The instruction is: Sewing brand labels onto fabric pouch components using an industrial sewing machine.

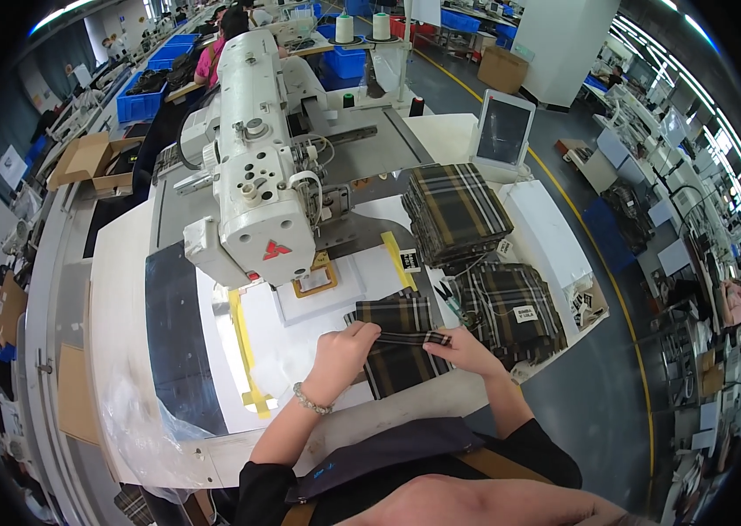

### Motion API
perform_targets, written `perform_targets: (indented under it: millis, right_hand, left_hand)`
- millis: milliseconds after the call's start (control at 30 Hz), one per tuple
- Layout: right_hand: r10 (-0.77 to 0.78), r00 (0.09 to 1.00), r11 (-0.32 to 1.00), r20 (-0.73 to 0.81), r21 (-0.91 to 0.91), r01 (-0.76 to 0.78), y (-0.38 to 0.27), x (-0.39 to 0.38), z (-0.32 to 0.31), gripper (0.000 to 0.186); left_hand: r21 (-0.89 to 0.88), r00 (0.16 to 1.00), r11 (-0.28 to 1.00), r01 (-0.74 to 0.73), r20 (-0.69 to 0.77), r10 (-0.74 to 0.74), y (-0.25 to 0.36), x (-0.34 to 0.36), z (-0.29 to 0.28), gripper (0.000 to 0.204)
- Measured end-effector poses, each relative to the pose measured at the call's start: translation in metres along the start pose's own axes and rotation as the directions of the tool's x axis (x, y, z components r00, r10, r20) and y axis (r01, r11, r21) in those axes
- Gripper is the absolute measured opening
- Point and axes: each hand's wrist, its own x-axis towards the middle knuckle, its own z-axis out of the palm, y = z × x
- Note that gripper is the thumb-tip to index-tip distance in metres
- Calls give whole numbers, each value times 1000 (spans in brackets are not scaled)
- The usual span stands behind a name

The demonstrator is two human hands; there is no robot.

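My left hand [344,349], a beaded bracelet on its wrist, pinches one end of a folded edge on a dark plaid fabric piece [401,368]. At the other end of that fold, my right hand [467,351] grips the cloth between thumb and fingers. The piece lies at the table's front, right of a white sheet with yellow tape strips [254,373]. Just beyond my hands, a small orange-framed clamp [314,280] sits beneath the head of a white sewing machine [256,175]. Thread snips [449,296] lie beside the cloth.
A tall stack of plaid pieces [460,210] stands right of the machine, with a lower plaid pile [515,307] bearing a white label nearer me. Behind them is a tablet-like screen [503,127]. Thread cones [381,27] stand at the back. A cardboard box [94,162] is at left.
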Motion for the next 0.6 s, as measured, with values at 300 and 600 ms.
perform_targets:
  millis: [300,600]
  right_hand:
    - [-448,884,881,-132,-234,411,-36,1,-1,31]
    - [-437,897,875,-64,-264,407,-38,27,-2,33]
  left_hand:
    - [-169,997,983,68,-17,-72,-14,14,-19,13]
    - [-116,997,991,66,-27,-69,-39,1,-8,19]
